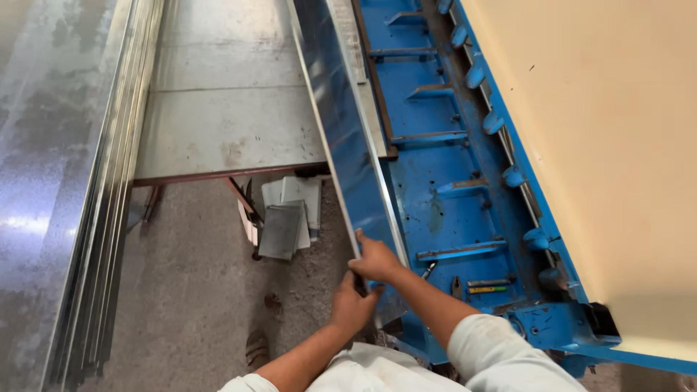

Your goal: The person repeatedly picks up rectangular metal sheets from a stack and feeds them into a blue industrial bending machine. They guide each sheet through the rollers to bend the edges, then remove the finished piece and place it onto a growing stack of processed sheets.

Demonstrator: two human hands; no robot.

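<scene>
**Both hands on the near end of a long metal strip**

Gripping the near end of a long, narrow, shiny strip of sheet metal (347, 138), tilted up on edge along the near edge of the blue steel bed of a big machine (465, 196). Right hand (376, 260) clamped on the strip's end from above, thumb up against the left face, fingers wrapped over the edge. Left hand (352, 305) just below, touching it, fingers curled closed around the lower corner of the same end. Held this way, probably, to steady so long and floppy a piece from one end and keep the thin edge off the palms.

Strip running away from the hands toward the far end of the bed, mirror-bright, picking up the blue of the machine on its face, one long edge folded or lipped. Far end out of view.

Left of the strip, a grey metal table (225, 109); beneath its near edge, a few small cut sheet-metal offcuts (284, 221) leaning together on the concrete floor (189, 290). At far left, a stack of long galvanised sheets (65, 181). At right, a cream-coloured machine housing (610, 145) above the blue bed.
</scene>
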